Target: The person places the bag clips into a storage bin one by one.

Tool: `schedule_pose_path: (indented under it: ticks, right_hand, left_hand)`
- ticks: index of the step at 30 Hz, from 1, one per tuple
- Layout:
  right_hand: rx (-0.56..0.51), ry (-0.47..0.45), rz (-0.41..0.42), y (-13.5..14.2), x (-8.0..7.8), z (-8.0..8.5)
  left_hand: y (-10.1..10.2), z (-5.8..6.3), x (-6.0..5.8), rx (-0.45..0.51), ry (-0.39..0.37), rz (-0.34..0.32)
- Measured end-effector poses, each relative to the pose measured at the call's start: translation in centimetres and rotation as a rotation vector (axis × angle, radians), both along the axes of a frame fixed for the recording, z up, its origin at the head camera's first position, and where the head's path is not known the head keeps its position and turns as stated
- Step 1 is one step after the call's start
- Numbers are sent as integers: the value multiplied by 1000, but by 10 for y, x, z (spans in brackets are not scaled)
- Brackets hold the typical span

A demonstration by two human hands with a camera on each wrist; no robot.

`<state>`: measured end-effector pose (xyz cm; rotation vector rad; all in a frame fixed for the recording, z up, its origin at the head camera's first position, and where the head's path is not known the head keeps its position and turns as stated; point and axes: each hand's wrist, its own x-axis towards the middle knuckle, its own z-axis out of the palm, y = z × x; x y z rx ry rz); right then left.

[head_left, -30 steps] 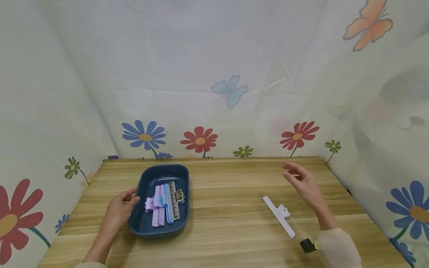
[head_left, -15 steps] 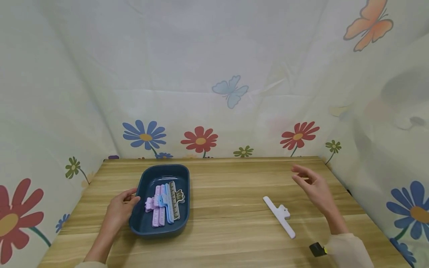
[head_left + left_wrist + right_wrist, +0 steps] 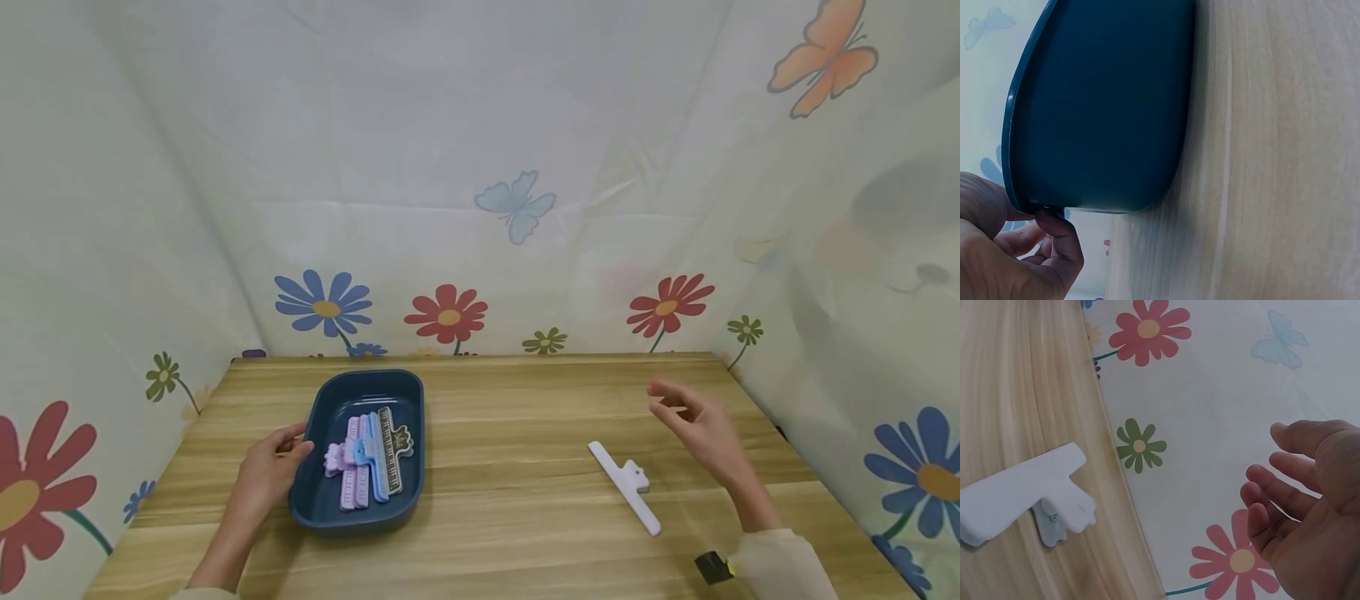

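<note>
At the left of the head view, my left hand pinches the near-left rim of a dark blue plastic tray. The left wrist view has the thumb at the rim and curled fingers under it. Inside the tray lie long clips: a black one with piano-key marks, a light blue one and pinkish-purple ones. My right hand hovers over the right side with loosely bent fingers and nothing in them. Below and left of it, a white long clip lies on the table.
The wood-grain table ends at a pale curtain printed with flowers and butterflies, which also hangs along both sides. A black device is at the right sleeve.
My right hand has moved slightly right and nearer, away from the white clip. The left hand, tray and clips look unchanged.
</note>
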<state>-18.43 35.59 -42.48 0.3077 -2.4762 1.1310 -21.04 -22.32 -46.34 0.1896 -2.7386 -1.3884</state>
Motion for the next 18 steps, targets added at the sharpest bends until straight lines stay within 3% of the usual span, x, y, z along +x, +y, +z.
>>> schedule_pose_path:
  ticks: [18]
  right_hand:
    - [32, -151, 82, 7, 5, -28]
  left_hand:
    - [1, 1, 2, 11, -13, 1]
